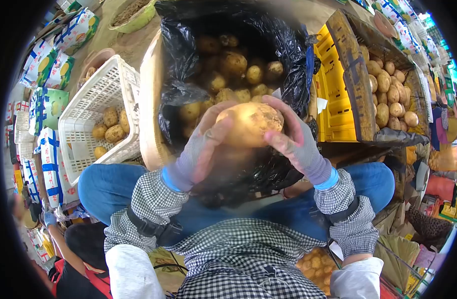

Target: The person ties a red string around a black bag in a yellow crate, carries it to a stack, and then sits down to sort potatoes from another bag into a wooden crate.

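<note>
A large potato [249, 124] with a rough, brownish patch on its right end is held up between both hands. My left hand [208, 137] grips its left side, the fingers curled around it. On the other side my right hand [293, 137] closes on the right end, thumb against the front. Both hands wear grey fingerless-looking gloves with blue cuffs. Below and beyond them stands a box lined with a black plastic bag [181, 65]. Several loose potatoes [233, 65] lie inside it, partly hidden by my hands.
To the left stands a white plastic basket [91, 84] with several potatoes. On the right, a dark-lined crate [355, 74] full of potatoes rests beside a yellow crate [333, 104]. Printed cartons [51, 159] line the far left. Another person [84, 254] is at the lower left.
</note>
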{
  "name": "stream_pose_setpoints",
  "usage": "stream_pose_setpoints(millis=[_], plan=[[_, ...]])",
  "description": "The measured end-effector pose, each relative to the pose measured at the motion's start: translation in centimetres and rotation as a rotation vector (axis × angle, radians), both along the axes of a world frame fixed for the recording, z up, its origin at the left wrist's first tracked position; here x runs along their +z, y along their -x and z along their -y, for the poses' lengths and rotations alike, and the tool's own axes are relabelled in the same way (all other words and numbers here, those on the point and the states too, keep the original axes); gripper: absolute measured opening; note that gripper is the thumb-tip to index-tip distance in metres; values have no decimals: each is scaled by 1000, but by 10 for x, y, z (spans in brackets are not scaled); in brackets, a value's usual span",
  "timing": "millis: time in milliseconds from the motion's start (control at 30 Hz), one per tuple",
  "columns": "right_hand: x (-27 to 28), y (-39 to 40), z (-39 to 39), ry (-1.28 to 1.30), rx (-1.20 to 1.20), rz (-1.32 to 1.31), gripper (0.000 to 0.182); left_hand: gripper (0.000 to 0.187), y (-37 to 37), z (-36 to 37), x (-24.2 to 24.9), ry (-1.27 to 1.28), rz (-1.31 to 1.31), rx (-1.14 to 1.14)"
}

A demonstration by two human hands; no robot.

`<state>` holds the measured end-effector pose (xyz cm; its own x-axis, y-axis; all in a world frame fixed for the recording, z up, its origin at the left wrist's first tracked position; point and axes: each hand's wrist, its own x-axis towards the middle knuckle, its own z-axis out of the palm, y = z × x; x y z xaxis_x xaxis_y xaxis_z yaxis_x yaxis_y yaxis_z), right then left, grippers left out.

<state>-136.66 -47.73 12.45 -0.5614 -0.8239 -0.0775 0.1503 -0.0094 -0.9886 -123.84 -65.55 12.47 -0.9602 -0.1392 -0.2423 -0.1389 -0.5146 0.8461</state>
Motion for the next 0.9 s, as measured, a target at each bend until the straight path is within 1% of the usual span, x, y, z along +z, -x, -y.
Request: stream_pose_setpoints(millis=[67, 133, 167, 200, 267, 333, 367, 400, 467, 500, 533, 600, 633, 667, 733, 767, 867, 900], plan=[[3, -2, 5, 14, -33, 54, 62, 60, 0, -1, -1, 3, 30, 14], [0, -3, 7, -77, -101, 29, 47, 62, -2, -1, -11, 55, 21, 10], [-3, -4, 7, -101, -122, 10, 45, 63, -1, -1, -15, 83, 15, 4], [-6, -4, 8, -126, -142, -8, 43, 64, -1, -1, -17, 47, 31, 5], [-10, -4, 10, -149, -163, -5, 48, 65, 0, -2, -18, -22, 61, 11], [-7, -3, 13, -205, -218, 103, 50, 65, 0, 0, -28, 109, 59, 0], [-5, -2, 13, -243, -254, 184, 51, 64, -1, 0, -31, 110, 53, -4], [-9, 0, 12, -213, -234, 178, 52, 63, -1, 0, -32, 110, 47, -7], [-13, 4, 11, -157, -189, 161, 54, 60, 0, -4, -18, -18, 25, -5], [-12, 5, 10, -141, -206, 246, 55, 59, 0, -3, -14, -112, 24, -16], [1, 2, 14, -121, -223, 332, 55, 58, 1, -2, -10, -203, 24, -29], [2, -6, 19, -33, -243, 223, 56, 56, 1, -1, -2, -353, 59, -33], [-3, -11, 23, 35, -246, 27, 57, 55, 2, -2, 1, -411, 92, -25], [-3, -13, 19, 51, -220, 28, 58, 55, 2, -4, 3, -471, 127, -15], [2, -17, 14, 83, -167, 31, 61, 56, 2, -6, -7, -388, 107, -44], [-9, -14, 12, 35, -195, -5, 61, 57, 1, -7, -11, -347, 99, -61], [-29, -7, 12, -11, -253, -106, 57, 51, -1, -8, -11, -769, -45, -202], [-33, -5, 12, -5, -264, -142, 55, 50, 0, -10, -12, -532, -57, -178]])
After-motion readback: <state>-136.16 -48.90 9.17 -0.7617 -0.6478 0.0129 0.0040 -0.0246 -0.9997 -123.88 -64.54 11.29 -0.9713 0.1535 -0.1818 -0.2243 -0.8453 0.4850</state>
